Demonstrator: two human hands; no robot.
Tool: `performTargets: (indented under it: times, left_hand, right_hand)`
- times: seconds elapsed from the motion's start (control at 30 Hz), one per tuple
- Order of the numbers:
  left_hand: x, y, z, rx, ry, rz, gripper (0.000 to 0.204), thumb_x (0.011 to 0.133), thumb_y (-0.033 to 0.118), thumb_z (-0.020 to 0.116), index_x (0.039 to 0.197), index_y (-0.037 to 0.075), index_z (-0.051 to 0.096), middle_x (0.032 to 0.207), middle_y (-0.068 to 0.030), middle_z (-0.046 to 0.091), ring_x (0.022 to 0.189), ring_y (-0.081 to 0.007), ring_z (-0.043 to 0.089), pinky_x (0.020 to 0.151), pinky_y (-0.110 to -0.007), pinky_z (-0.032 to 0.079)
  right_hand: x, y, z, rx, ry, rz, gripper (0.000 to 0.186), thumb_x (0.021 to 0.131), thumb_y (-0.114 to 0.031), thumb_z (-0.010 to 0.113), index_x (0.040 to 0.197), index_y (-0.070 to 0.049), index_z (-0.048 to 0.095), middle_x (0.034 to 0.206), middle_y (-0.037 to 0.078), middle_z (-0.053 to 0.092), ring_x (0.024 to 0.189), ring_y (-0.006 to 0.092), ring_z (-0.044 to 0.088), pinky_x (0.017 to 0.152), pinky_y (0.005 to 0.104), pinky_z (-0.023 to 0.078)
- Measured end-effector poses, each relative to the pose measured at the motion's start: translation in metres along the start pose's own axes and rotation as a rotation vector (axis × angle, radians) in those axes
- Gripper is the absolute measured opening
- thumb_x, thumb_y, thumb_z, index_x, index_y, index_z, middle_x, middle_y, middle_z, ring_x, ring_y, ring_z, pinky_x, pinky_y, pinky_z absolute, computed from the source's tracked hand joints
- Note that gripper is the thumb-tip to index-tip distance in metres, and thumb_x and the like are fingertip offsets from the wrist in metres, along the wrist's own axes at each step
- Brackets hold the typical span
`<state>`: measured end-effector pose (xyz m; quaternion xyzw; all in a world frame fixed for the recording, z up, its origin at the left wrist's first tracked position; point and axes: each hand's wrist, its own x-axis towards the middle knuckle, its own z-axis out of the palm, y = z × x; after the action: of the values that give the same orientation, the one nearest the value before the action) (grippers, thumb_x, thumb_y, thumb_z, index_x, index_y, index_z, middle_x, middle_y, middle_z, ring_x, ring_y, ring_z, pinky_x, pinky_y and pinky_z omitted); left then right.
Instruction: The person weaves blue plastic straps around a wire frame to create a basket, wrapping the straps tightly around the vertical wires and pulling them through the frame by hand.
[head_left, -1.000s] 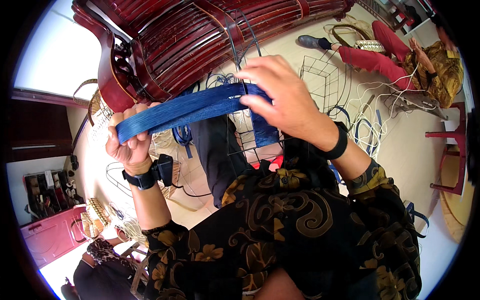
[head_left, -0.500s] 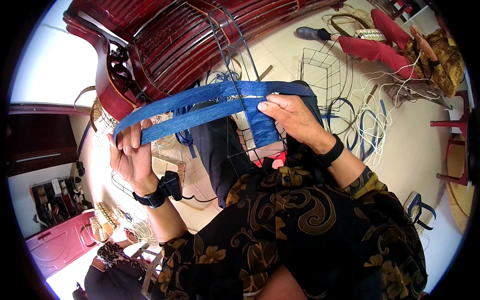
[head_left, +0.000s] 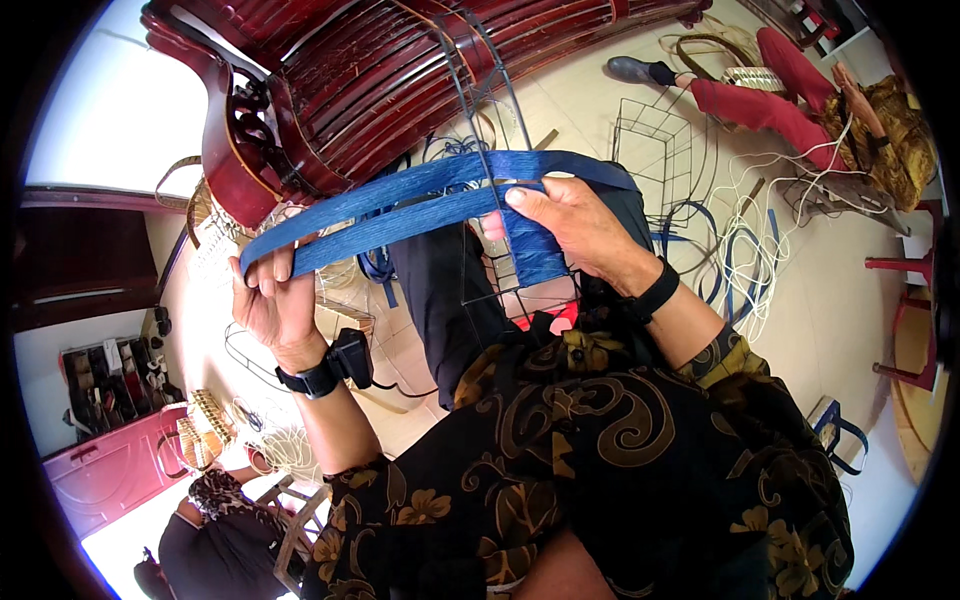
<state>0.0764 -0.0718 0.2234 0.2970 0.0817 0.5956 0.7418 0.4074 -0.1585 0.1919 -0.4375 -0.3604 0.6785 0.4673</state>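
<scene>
In the head view, the blue strip (head_left: 390,188) is looped across the middle of the frame, its fold at the left hand (head_left: 275,295) and its two runs stretching rightward to a black wire basket frame (head_left: 463,95) near centre. The fold lies between the left thumb, on its outer side, and the curled fingers, which reach inside the loop and grip it lightly. The upper run crosses the frame's tall wires and passes on above the right hand (head_left: 580,225); the lower run meets a blue wrapped section (head_left: 538,252) on the frame. The right hand is closed on that section at its upper edge, thumb pressed flat on the near face, with some fingertips showing past the wire behind it; the remaining fingers are hidden. The wire frame stands open between the dark trouser legs (head_left: 440,310), a red patch visible below its wires. At upper right, a second wire frame (head_left: 655,140) stands on the floor. A pale woven basket (head_left: 205,425) sits at lower left, its contents too small to make out, and a dark rack (head_left: 112,380) at the left edge holds small objects.
</scene>
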Motion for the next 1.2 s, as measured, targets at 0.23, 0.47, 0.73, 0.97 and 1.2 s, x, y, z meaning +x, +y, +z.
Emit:
performTargets:
  times: [0.23, 0.47, 0.73, 0.97, 1.2]
  left_hand:
    - [0.008, 0.022, -0.022, 0.774, 0.261, -0.340, 0.026, 0.096, 0.026, 0.058, 0.104, 0.002, 0.066, 0.094, -0.0107, 0.068, 0.094, -0.0218, 0.063, 0.089, -0.037, 0.048]
    - [0.051, -0.037, 0.068, 1.342, -0.170, -0.145, 0.036, 0.091, 0.009, 0.058, 0.127, 0.001, 0.061, 0.120, -0.0089, 0.066, 0.109, -0.0168, 0.061, 0.093, -0.030, 0.046]
    - [0.105, -0.117, 0.083, 1.249, -0.683, -0.647, 0.030, 0.089, 0.010, 0.058, 0.117, 0.001, 0.066, 0.095, -0.0033, 0.065, 0.078, -0.0115, 0.057, 0.072, -0.027, 0.048]
    - [0.117, -0.041, 0.014, 1.235, -0.247, -0.530, 0.010, 0.089, 0.015, 0.064, 0.084, 0.006, 0.065, 0.070, 0.0035, 0.057, 0.067, -0.0057, 0.054, 0.058, -0.022, 0.042]
    - [-0.057, 0.334, -0.200, 1.013, 0.881, 0.025, 0.016, 0.090, 0.018, 0.062, 0.099, 0.004, 0.063, 0.081, -0.0058, 0.064, 0.063, -0.0153, 0.058, 0.055, -0.027, 0.049]
  right_hand:
    - [-0.001, 0.000, 0.013, 0.106, 0.050, 0.001, 0.031, 0.102, -0.017, 0.051, 0.121, 0.006, 0.057, 0.104, 0.017, 0.068, 0.092, 0.0224, 0.070, 0.084, 0.0336, 0.058]
    - [-0.005, -0.003, 0.011, 0.131, 0.093, 0.016, 0.031, 0.102, -0.018, 0.051, 0.121, 0.006, 0.056, 0.105, 0.018, 0.067, 0.093, 0.0231, 0.070, 0.084, 0.0340, 0.058]
    - [-0.007, -0.005, 0.012, 0.115, 0.095, 0.037, 0.031, 0.102, -0.019, 0.050, 0.122, 0.005, 0.055, 0.104, 0.017, 0.067, 0.093, 0.0234, 0.070, 0.084, 0.0339, 0.059]
    - [-0.008, -0.009, 0.006, 0.103, 0.095, 0.031, 0.033, 0.102, -0.019, 0.049, 0.124, 0.005, 0.053, 0.107, 0.019, 0.067, 0.094, 0.0250, 0.070, 0.085, 0.0342, 0.059]
    - [-0.006, -0.010, 0.013, 0.134, 0.032, 0.062, 0.034, 0.102, -0.020, 0.050, 0.126, 0.005, 0.050, 0.107, 0.019, 0.066, 0.093, 0.0251, 0.070, 0.080, 0.0344, 0.059]
